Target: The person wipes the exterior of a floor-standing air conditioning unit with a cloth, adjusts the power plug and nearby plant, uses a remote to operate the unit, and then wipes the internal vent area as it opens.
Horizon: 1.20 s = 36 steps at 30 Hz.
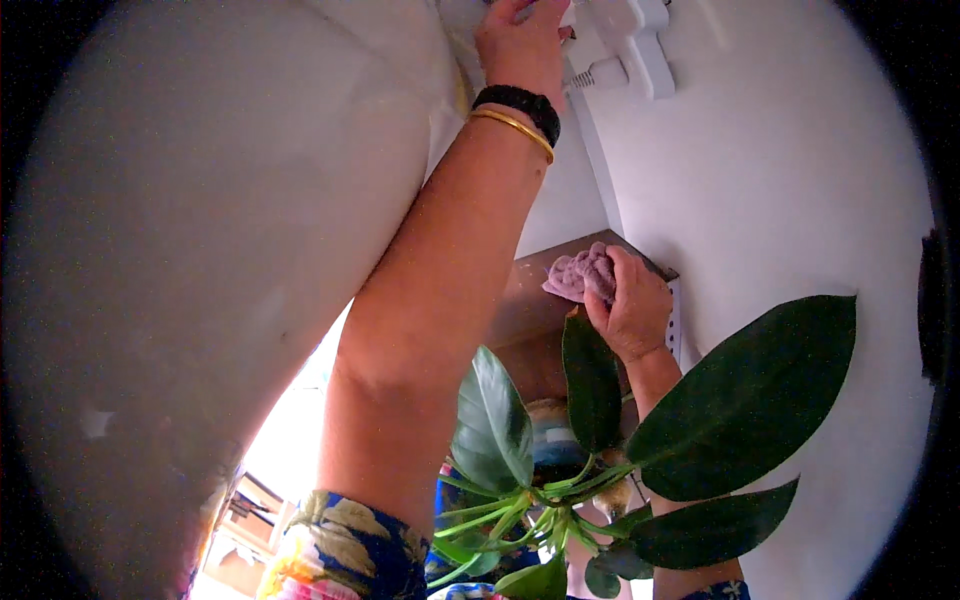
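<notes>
My left hand (pixel 522 45) reaches up to the top edge, where its fingertips are cut off. Its visible fingers look curled, but what they hold cannot be made out. Close by on its right are a white plug with a cable (pixel 600 74) and a white power strip (pixel 640 45) on the wall. A black band (pixel 518 101) and a gold bangle (pixel 515 128) circle that wrist. Lower and to the right, my right hand (pixel 640 305) grips a bunched mauve cloth (pixel 582 273) against the brown top of a shelf or cabinet (pixel 530 305).
A plant with large green leaves (pixel 745 400) spreads in front of my right forearm. A big pale, smooth surface (pixel 220 200) fills the left side. The white wall (pixel 780 180) rises on the right. Below the brown top stands a bluish round object (pixel 553 435), partly hidden by leaves.
</notes>
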Available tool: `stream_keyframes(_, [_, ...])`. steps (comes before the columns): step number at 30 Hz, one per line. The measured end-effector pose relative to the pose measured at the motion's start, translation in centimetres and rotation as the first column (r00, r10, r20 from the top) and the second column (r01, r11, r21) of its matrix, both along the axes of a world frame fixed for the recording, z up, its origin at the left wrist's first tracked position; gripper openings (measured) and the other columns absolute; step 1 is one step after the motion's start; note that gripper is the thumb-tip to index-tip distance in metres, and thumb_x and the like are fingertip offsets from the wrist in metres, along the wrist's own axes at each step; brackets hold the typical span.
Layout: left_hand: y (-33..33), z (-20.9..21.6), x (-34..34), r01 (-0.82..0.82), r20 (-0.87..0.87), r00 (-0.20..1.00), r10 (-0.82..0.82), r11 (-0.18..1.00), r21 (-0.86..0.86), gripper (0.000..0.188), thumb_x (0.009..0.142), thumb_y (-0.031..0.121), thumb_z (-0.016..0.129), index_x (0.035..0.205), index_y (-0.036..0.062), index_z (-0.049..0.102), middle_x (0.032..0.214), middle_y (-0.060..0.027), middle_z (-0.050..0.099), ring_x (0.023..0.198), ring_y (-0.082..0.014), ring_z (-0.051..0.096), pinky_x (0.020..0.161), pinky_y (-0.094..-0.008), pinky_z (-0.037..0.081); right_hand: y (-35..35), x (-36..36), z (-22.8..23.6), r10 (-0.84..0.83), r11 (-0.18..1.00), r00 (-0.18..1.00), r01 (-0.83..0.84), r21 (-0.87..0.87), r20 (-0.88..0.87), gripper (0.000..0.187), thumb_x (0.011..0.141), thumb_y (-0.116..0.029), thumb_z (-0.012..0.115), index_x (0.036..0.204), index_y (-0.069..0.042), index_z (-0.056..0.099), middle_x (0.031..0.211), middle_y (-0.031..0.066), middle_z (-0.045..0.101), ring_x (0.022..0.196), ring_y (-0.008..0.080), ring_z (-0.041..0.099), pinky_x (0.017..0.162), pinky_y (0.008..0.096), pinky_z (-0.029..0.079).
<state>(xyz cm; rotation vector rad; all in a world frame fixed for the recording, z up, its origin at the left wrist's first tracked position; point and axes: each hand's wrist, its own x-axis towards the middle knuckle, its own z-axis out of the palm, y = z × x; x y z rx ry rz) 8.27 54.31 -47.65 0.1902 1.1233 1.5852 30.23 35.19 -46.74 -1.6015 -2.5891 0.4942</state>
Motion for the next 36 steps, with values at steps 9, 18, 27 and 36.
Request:
stream_keyframes(9, [0.8, -0.3, 0.1, 0.013, 0.018, 1.000, -0.013, 1.000, -0.012, 0.023, 0.091, 0.020, 0.067, 0.108, 0.0057, 0.063, 0.090, 0.0001, 0.063, 0.074, -0.0107, 0.058, 0.067, -0.0236, 0.050, 0.1, -0.2, 0.0, -0.017, 1.000, 0.997, 0.016, -0.022, -0.069, 0.049, 0.078, -0.033, 0.068, 0.117, -0.007, 0.054, 0.096, 0.0142, 0.064, 0.079, 0.0358, 0.063, 0.069, 0.0473, 0.052])
stream_keyframes(18, [0.3, -2.0, -0.1, 0.021, 0.020, 1.000, -0.023, 0.992, 0.128, 0.021, 0.092, 0.016, 0.063, 0.108, 0.0027, 0.065, 0.093, -0.0021, 0.065, 0.077, -0.0113, 0.061, 0.068, -0.0228, 0.051, 0.0, 0.0, 0.0, -0.027, 0.999, 0.998, 0.025, -0.025, -0.062, 0.046, 0.078, -0.031, 0.067, 0.115, -0.007, 0.055, 0.100, 0.0134, 0.065, 0.083, 0.0369, 0.064, 0.073, 0.0464, 0.052])
stream_keyframes(27, [-0.1, -1.3, 0.3, 0.051, 0.057, 0.997, -0.051, 0.999, 0.001, 0.023, 0.093, 0.019, 0.060, 0.111, 0.0056, 0.066, 0.089, -0.0004, 0.064, 0.071, -0.0090, 0.056, 0.064, -0.0220, 0.047, 0.2, -0.6, 0.6, -0.067, 0.997, 0.995, 0.064, -0.046, -0.069, 0.043, 0.077, -0.029, 0.068, 0.112, -0.007, 0.056, 0.102, 0.0127, 0.066, 0.087, 0.0350, 0.065, 0.074, 0.0455, 0.052])
stream_keyframes(36, [0.5, -2.1, 0.0, 0.104, -0.014, 0.994, -0.105, 0.994, -0.041, 0.024, 0.095, 0.021, 0.058, 0.113, 0.0068, 0.065, 0.088, 0.0008, 0.063, 0.069, -0.0092, 0.054, 0.064, -0.0238, 0.047, -0.1, -0.2, 0.1, -0.050, 0.998, 0.998, 0.048, -0.032, -0.049, 0.044, 0.078, -0.031, 0.067, 0.114, -0.007, 0.057, 0.107, 0.0130, 0.065, 0.091, 0.0346, 0.065, 0.078, 0.0447, 0.053])
